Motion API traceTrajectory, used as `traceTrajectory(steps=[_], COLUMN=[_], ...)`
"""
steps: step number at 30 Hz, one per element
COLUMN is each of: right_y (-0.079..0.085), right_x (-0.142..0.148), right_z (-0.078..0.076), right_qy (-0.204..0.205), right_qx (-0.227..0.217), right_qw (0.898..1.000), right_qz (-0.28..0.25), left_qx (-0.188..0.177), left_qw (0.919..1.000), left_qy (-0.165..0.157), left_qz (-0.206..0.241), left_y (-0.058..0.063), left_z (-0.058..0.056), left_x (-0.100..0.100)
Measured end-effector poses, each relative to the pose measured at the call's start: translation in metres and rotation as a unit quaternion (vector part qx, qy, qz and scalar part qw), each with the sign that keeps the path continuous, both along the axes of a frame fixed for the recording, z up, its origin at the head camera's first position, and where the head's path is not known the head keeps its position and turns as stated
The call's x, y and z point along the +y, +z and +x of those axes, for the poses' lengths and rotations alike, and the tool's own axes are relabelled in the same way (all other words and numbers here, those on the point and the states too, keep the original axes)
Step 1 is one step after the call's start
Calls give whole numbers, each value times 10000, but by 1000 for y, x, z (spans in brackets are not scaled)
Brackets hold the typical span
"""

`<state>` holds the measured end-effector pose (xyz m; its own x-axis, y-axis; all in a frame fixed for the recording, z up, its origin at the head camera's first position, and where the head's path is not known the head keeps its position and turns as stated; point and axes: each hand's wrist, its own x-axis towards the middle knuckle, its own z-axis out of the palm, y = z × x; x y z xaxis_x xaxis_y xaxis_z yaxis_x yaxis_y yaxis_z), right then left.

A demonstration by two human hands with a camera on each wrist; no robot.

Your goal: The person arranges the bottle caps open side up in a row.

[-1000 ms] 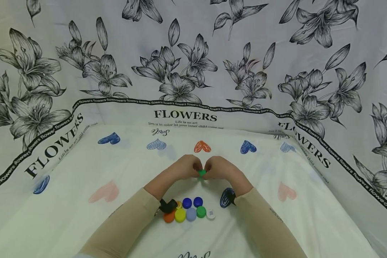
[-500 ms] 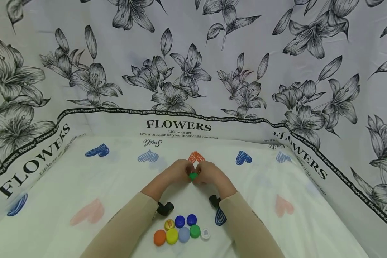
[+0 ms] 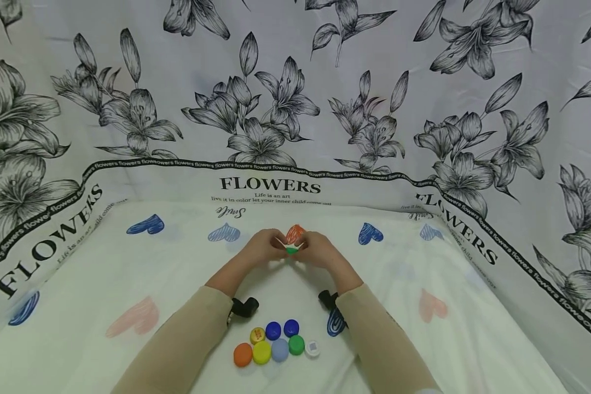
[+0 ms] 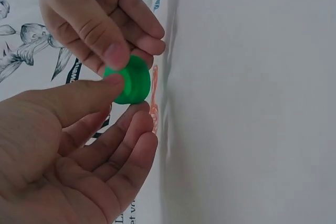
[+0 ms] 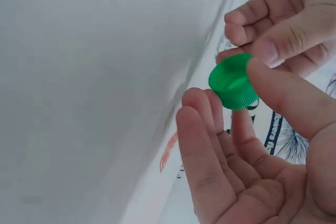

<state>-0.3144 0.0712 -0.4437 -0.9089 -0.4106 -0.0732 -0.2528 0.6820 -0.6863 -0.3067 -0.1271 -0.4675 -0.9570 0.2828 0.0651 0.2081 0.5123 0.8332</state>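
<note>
Above heart-print cloth [image 3: 128, 273], both hands' fingers [image 4: 113, 51] pinch a ridged green cap [image 4: 134, 80].

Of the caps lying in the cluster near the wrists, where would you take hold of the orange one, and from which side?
Pinch the orange cap across its round side wall, coming from above and from its left. It lies flat at the left end of the row, so that flank looks free, while the yellow cap sits against its right. Both hands, left and right, are pinching a green cap.
</note>
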Motion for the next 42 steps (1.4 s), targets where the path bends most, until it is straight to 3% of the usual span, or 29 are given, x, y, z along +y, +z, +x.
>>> traceTrajectory(steps=[3, 7, 11, 18, 24, 27, 33, 37, 42], right_y=[-1, -3, -4, -10, -12, -9, 9, 8, 14], right_x=[-1, -1, 2, 3, 8, 10, 21, 38, 32], right_z=[-1, -3, -2, -6, -8, -9, 9, 26, 42], right_qy=[-171, -456, -763, -913, -987, -826, -684, -475, 472], right_qx=[-303, -645, -1027, -1795, -1974, -1896, -1199, -1029, -730], right_qw=[9986, 9949, 9893, 9693, 9631, 9673, 9867, 9912, 9957], right_qz=[-396, -633, -702, -1412, -1540, -1467, -860, -681, -308], left_qx=[-261, -411, -646, -731, -787, -807, -829, -853, -911], left_qw=[9983, 9959, 9959, 9970, 9967, 9965, 9951, 9959, 9958], left_qy=[335, 602, 499, 206, 111, 186, 548, 292, -33], left_qz=[399, 537, 394, -170, -132, -103, -11, 54, 34], left_y=[1, 2, 1, 2, 1, 0, 6, 4, 16], left_z=[3, 5, 4, 8, 9, 8, 24, 33, 55], left_x=[0, 1, 3, 5, 8, 10, 6, 9, -9])
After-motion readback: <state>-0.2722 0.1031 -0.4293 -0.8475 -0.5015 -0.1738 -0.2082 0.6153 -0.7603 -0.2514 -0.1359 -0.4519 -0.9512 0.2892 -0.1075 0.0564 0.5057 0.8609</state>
